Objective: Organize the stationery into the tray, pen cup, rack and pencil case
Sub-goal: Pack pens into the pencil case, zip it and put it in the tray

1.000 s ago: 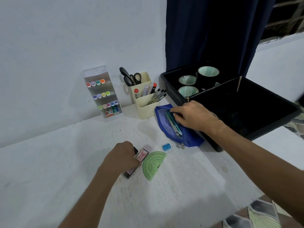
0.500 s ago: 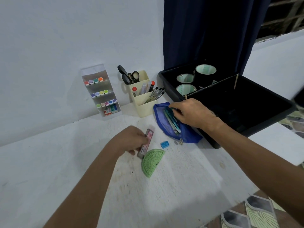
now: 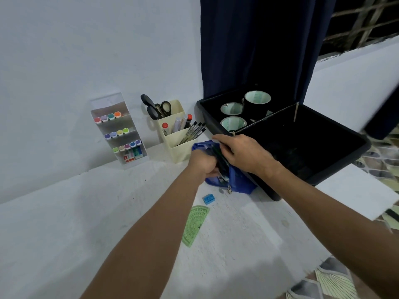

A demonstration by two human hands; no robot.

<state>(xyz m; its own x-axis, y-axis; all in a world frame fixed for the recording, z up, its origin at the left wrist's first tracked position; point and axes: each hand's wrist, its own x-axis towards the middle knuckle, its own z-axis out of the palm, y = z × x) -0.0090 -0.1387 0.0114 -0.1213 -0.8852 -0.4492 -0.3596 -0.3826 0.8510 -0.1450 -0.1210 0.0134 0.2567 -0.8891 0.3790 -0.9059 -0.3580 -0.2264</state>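
Pencil case (image 3: 238,184): my right hand (image 3: 244,153) grips its open mouth; my left hand (image 3: 201,164) reaches inside, grip not discernible.

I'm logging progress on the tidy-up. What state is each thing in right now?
pencil case: unzipped, held open
left hand: at the case mouth, fingers hidden
right hand: gripping the case's upper edge
sharpener: loose on the table
protractor: flat on the table
pen cup: upright, filled
rack: upright, stocked
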